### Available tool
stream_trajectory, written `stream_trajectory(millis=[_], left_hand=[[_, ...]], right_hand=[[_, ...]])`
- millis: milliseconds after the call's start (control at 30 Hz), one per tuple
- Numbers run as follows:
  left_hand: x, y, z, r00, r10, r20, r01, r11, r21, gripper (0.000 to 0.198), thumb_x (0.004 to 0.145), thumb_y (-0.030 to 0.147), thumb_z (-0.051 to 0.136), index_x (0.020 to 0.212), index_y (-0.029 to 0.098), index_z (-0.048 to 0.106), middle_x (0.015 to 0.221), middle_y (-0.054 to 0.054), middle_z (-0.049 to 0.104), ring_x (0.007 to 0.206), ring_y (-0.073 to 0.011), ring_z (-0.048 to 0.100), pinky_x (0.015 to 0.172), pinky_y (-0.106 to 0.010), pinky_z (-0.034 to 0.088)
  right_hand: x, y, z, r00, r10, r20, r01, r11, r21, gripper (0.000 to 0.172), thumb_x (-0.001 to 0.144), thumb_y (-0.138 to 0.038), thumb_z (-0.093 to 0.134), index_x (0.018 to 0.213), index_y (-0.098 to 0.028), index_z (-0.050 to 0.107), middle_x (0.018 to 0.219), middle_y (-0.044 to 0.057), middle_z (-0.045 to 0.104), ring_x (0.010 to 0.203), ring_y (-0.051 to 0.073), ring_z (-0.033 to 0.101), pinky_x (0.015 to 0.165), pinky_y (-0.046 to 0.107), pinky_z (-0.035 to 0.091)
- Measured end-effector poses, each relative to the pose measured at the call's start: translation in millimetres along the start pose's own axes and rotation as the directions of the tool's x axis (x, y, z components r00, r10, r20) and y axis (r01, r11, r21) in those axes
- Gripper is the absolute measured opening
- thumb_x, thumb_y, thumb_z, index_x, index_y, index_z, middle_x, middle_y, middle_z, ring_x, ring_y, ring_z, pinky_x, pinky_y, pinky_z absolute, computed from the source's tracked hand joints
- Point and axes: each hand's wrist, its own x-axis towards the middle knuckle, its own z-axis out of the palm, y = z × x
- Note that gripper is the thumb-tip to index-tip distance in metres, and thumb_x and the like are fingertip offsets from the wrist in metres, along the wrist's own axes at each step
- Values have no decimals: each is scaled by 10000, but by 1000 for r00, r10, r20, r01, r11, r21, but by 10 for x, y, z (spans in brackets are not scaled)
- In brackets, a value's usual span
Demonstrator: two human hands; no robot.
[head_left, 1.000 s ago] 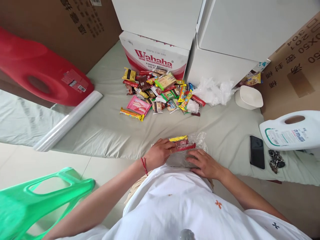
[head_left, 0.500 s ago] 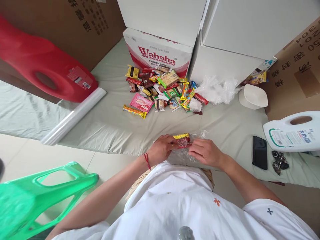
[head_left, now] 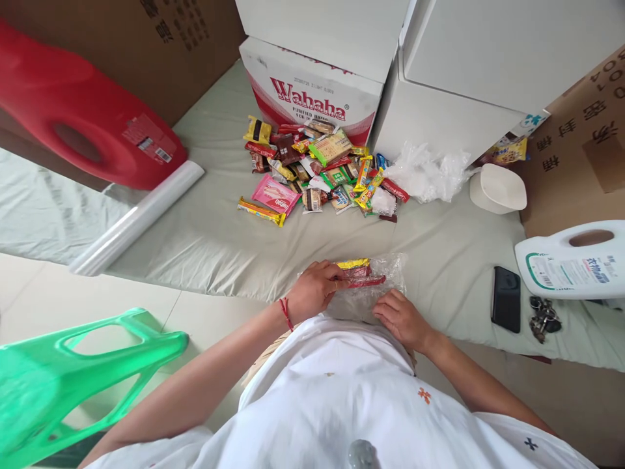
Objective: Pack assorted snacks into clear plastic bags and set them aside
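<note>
Close in front of my body lies a clear plastic bag (head_left: 393,268), with a red-and-yellow snack packet (head_left: 356,266) and a narrow red-wrapped snack bar (head_left: 368,281) inside or under its film. My left hand (head_left: 316,286), a red string on its wrist, is closed over the left ends of these snacks and presses them together. At the bag's near right edge, my right hand (head_left: 401,318) has its fingers bent together on the film. A heap of wrapped snacks (head_left: 332,176) sits farther back on the cloth.
A roll of clear film (head_left: 141,218) and a red jug (head_left: 97,130) are at left, above a green stool (head_left: 92,378). Crumpled plastic bags (head_left: 427,170), a white bowl (head_left: 498,189), a white detergent bottle (head_left: 571,260), a phone (head_left: 506,298) and keys (head_left: 544,318) are at right. Boxes (head_left: 312,91) stand behind.
My right hand has moved from the right end of the red snack bar toward my body, uncovering that end. My left hand stays on the snacks. The view has shifted slightly.
</note>
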Motion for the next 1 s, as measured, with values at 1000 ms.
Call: stream_trajectory(millis=[1000], left_hand=[[-392, 149, -85, 828, -401, -392, 371, 916, -152, 280, 979, 455, 552, 959, 203, 672, 957, -89, 699, 1000, -255, 621, 908, -424, 468]], right_hand=[[1272, 187, 133, 774, 631, 58, -528, 692, -492, 302, 1089, -264, 285, 1162, -197, 570, 1135, 82, 672, 822, 212, 648, 671, 302, 385]])
